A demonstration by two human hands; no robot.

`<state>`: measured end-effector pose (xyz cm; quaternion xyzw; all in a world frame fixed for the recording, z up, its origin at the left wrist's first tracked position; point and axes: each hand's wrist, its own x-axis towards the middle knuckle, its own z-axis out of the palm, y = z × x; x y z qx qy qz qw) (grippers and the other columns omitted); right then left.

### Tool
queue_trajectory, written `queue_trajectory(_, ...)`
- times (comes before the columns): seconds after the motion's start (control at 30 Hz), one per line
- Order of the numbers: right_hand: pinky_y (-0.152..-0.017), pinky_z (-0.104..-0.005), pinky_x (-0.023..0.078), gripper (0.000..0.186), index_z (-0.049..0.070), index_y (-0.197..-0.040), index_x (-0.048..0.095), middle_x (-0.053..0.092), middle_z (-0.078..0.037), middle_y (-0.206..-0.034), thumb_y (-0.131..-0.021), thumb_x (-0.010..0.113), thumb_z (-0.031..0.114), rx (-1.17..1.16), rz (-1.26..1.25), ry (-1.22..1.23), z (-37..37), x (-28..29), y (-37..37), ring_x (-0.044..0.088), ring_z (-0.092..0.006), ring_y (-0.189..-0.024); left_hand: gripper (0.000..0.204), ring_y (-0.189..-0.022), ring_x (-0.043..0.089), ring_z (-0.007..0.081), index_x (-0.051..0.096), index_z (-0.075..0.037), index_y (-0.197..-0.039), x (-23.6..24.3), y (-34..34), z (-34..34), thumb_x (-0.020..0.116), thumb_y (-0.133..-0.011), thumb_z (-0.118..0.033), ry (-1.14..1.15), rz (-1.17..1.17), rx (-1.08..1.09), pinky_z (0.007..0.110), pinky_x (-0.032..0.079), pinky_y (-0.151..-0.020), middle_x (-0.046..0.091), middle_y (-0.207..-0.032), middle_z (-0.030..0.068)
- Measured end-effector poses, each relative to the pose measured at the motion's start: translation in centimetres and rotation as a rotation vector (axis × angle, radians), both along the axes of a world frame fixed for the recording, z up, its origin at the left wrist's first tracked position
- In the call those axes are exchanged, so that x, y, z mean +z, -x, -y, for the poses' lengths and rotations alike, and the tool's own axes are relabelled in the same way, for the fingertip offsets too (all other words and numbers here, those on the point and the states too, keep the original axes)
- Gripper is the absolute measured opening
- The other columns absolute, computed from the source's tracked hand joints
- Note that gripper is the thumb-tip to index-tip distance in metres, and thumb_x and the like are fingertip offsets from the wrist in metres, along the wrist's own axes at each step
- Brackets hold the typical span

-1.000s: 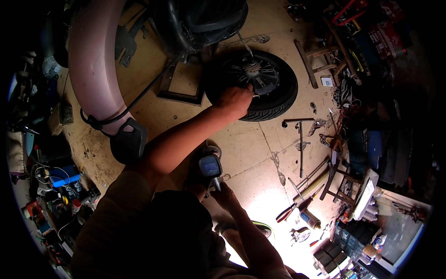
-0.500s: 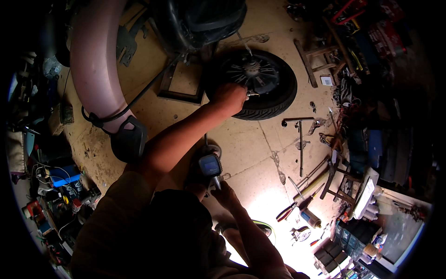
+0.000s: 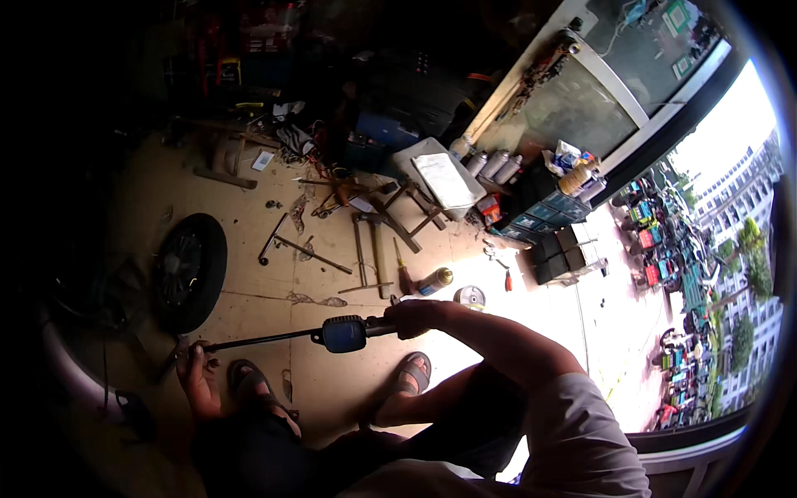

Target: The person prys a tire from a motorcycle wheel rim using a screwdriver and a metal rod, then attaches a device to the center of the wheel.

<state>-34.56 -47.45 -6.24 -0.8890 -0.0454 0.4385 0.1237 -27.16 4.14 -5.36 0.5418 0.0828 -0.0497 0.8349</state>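
A handheld tyre inflator gauge with a blue screen hangs level in front of me. My right hand is closed around its grip. From the gauge's left side a thin dark hose runs nearly straight to my left hand. The fingers there are closed on the hose's end; its fitting is too dark to make out. Beyond my left hand, a wheel with a black tyre lies on the floor, apart from the hand.
On the floor lie a T-shaped wrench, a spray can and a round metal part. Farther off stand a small wooden stool, a white tray and dark boxes. A pinkish vehicle panel is at left.
My view has swung right, toward the bright doorway. My left hand has come away from the wheel and holds the hose end. The gauge is still in my right hand, with its hose stretched out.
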Motion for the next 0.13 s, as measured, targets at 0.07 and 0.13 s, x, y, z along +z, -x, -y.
queue_trajectory(0.07, -0.082, -0.0443, 0.059, 0.033, 0.005, -0.11, 0.067, 0.073, -0.016, -0.094, -0.082, 0.07, 0.021, -0.063, 0.239, -0.049, 4.3, 7.7, 2.6, 0.072, -0.0349, -0.092, 0.056, -0.109, 0.068, 0.0174, 0.043, -0.007, -0.155, -0.1, 0.0, 2.3, 0.064, -0.104, -0.022, 0.101, -0.072, -0.158, 0.03, 0.055, -0.078, 0.067, -0.131, 0.0067)
queue_trajectory(0.13, -0.087, -0.0462, 0.059, 0.03, 0.007, -0.111, 0.067, 0.074, -0.017, -0.097, -0.086, 0.071, 0.023, -0.346, 0.322, -0.205, 5.1, 17.3, 6.3, 0.073, -0.0308, -0.091, 0.076, -0.118, 0.067, 0.023, 0.033, -0.014, -0.161, -4.2, -2.2, 1.4, 0.072, -0.099, -0.033, 0.211, 0.023, -0.43, 0.035, 0.059, -0.083, 0.052, -0.154, 0.0114)
